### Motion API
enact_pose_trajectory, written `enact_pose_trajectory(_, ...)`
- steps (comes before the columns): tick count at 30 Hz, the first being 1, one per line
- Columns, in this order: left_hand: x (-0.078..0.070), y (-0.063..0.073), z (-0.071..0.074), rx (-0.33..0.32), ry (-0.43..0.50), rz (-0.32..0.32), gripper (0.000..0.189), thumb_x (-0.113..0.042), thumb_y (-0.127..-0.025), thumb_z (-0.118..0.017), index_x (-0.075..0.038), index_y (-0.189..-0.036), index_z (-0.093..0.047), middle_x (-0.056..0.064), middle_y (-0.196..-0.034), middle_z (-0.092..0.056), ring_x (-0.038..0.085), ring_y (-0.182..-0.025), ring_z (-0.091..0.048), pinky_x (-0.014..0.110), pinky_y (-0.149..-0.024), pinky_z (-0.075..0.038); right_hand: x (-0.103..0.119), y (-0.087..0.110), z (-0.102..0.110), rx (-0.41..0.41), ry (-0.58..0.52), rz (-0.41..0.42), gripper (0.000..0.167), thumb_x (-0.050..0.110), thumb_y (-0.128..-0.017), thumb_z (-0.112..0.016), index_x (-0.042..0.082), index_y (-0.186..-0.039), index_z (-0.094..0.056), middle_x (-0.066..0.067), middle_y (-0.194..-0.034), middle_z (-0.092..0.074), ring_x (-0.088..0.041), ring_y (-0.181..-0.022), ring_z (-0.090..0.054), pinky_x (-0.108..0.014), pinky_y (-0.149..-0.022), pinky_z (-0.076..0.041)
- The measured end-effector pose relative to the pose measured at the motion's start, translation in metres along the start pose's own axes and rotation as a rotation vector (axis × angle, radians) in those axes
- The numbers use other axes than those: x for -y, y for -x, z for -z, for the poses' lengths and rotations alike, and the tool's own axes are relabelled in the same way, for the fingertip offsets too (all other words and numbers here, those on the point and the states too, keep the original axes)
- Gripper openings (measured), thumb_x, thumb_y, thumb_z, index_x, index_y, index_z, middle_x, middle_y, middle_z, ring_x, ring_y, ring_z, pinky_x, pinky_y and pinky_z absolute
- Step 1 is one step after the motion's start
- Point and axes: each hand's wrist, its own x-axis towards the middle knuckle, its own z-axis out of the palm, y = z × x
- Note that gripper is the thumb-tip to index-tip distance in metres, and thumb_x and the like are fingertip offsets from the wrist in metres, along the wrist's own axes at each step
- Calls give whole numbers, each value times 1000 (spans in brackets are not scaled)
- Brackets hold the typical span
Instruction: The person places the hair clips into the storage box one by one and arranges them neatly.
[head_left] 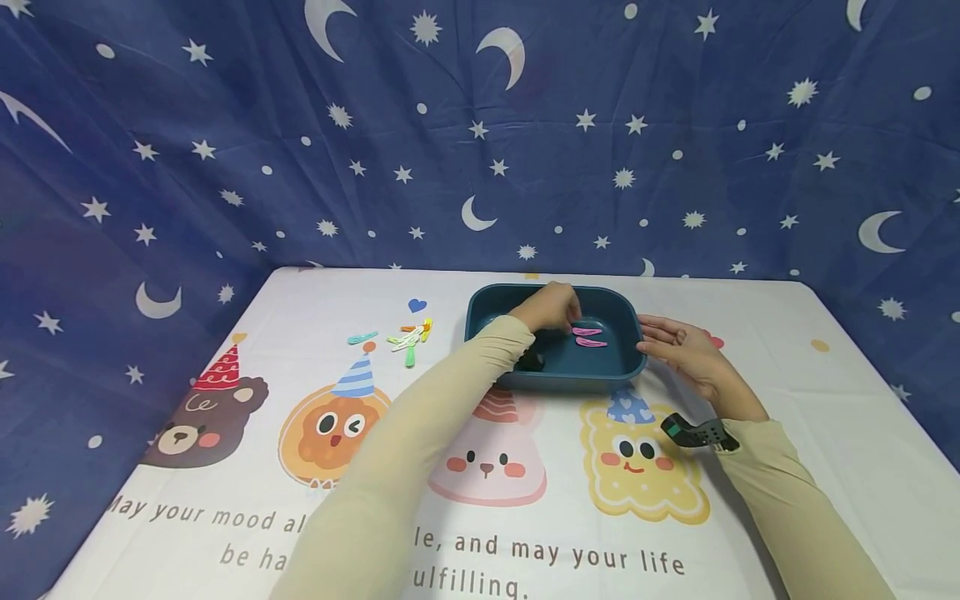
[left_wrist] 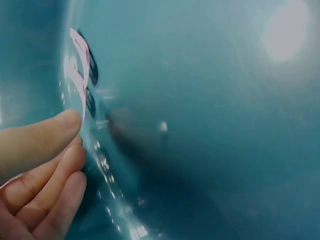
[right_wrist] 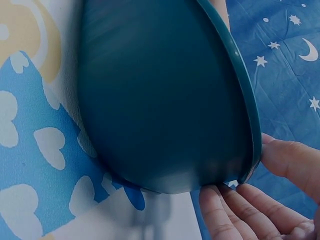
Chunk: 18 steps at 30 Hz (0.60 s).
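A dark teal plastic bin (head_left: 555,383) stands on the table. Two pink hair clips (head_left: 591,342) lie inside it, side by side. My left hand (head_left: 546,308) reaches into the bin just left of them. In the left wrist view its thumb (left_wrist: 50,135) and bent fingers come close to the pink clips (left_wrist: 82,60); nothing shows in its grasp. My right hand (head_left: 686,354) touches the bin's right end from outside with fairly straight fingers, and in the right wrist view its fingertips (right_wrist: 212,205) meet the bin's outer wall (right_wrist: 165,100).
Left of the bin, a loose group of hair clips (head_left: 408,337) in white, yellow, orange and green lies on the printed white tablecloth (head_left: 750,333). A turquoise clip (head_left: 363,338) lies a little apart from them. A blue starry curtain (head_left: 562,150) hangs behind the table.
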Motion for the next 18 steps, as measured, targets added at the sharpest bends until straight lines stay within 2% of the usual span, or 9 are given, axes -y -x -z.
enact_pose_trajectory(9, 12, 11, 11, 5, 121, 14, 27, -5, -78, -74, 0, -105, -70, 12, -101, -72, 19, -95, -68, 22, -81, -53, 1, -1, 0, -21, 36, -19, 73, 10, -87, -66, -7, -145, -24, 12, -117, -58, 11, -99, -58, -11, -83, -49)
enact_pose_trajectory(13, 17, 16, 16, -16, 130, 5, 29, -6, -79, -74, 1, -106, -70, 12, -101, -72, 20, -94, -68, 23, -82, -53, 1, -1, 0, -29, 62, -30, 74, 12, -87, -66, -6, -145, -24, 10, -122, -57, 12, -98, -57, -10, -84, -48)
enact_pose_trajectory(18, 21, 23, 25, -42, 158, 2, 30, -7, -79, -74, 2, -107, -69, 13, -101, -72, 20, -94, -68, 24, -82, -53, 2, -1, -1, -35, 66, -33, 74, 12, -87, -67, -6, -145, -24, 12, -119, -57, 13, -97, -57, -10, -83, -49)
